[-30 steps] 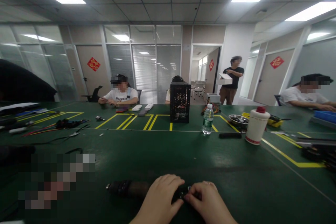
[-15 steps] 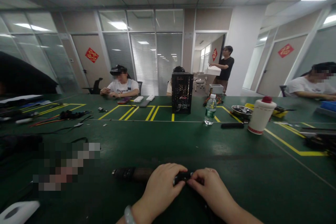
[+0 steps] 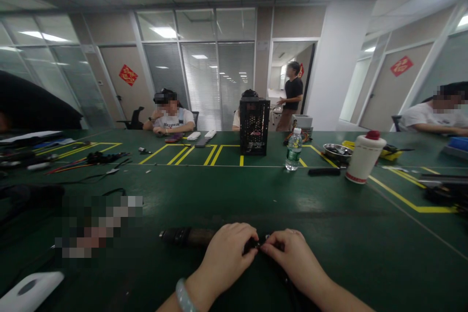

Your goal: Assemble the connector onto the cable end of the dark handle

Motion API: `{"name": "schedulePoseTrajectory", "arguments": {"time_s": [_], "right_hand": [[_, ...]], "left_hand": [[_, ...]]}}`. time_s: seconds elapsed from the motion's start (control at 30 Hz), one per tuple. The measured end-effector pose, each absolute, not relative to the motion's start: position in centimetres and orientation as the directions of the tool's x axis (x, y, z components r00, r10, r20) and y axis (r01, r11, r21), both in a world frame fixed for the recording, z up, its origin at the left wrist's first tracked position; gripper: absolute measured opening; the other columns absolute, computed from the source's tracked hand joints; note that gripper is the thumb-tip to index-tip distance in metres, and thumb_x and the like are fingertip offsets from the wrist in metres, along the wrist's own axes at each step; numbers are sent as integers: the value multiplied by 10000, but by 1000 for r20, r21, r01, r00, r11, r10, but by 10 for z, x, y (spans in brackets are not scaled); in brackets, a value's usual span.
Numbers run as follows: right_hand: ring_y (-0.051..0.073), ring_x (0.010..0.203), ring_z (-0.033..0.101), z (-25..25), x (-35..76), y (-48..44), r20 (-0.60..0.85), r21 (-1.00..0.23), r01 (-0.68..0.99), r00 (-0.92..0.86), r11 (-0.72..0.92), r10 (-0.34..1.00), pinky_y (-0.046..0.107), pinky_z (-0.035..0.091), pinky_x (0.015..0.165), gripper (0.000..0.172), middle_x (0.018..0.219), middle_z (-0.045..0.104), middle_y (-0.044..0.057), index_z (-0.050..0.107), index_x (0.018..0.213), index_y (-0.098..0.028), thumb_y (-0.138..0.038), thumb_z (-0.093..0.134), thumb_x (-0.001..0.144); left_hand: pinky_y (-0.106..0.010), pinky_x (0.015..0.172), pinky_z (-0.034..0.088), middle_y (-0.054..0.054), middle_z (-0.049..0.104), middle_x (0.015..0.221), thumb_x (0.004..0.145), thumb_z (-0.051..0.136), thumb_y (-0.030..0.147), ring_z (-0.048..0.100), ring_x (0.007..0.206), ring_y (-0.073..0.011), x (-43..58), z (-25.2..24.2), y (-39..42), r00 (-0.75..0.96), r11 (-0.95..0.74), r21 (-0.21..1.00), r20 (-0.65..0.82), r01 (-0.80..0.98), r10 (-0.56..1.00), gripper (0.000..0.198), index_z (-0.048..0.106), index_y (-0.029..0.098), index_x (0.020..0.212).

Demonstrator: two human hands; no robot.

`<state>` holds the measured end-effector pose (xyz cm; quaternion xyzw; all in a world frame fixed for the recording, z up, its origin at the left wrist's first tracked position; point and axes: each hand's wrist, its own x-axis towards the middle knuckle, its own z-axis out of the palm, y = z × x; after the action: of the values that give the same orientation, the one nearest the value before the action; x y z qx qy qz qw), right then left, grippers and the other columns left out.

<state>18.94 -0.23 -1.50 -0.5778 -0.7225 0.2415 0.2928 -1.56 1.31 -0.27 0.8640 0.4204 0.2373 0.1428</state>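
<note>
A dark, cylindrical corded electric screwdriver [image 3: 197, 236] lies across the green table in front of me, its narrow metal tip to the left. My left hand [image 3: 232, 248] is closed around its right end, covering much of the body. Close beside it, my right hand [image 3: 292, 253] pinches a small dark piece at that end, apparently the cord's plug; the fingers hide most of it. A small shiny bit shows between the two hands. The black cord [image 3: 288, 285] runs down under my right wrist.
A black computer case [image 3: 255, 126] stands ahead, with a water bottle [image 3: 293, 150] and a white red-capped bottle [image 3: 365, 158] to its right. A metal bowl [image 3: 338, 152] sits behind. Cables [image 3: 98, 158] lie left, and a white object [image 3: 36, 290] near left. Several people are around the table.
My hands stay at the screwdriver's right end, with the fingers shifted slightly. The standing person in back has moved left into the doorway. A seated person across has raised a hand toward their head.
</note>
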Motion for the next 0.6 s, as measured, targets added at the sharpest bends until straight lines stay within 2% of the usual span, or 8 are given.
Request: {"name": "schedulePoseTrajectory", "arguments": {"time_s": [0.33, 0.6], "right_hand": [[192, 759, 639, -18, 187, -4, 178, -637, 738, -138, 221, 974, 301, 365, 793, 155, 740, 726, -62, 731, 711, -269, -279, 712, 865], [221, 773, 613, -8, 174, -11, 245, -527, 825, -81, 203, 966, 318, 379, 758, 110, 729, 686, -25, 724, 726, -258, -242, 735, 834]], "left_hand": [[-341, 883, 392, 39, 654, 1054, 847, 624, 83, 577, 993, -201, -14, -4, 12, 581, -661, 409, 317, 629, 749, 206, 626, 260, 954], [-350, 858, 393, 32, 650, 1004, 831, 614, 71, 577, 941, -203, -14, -9, 13, 558, -655, 428, 345, 623, 755, 204, 607, 243, 941]]}}
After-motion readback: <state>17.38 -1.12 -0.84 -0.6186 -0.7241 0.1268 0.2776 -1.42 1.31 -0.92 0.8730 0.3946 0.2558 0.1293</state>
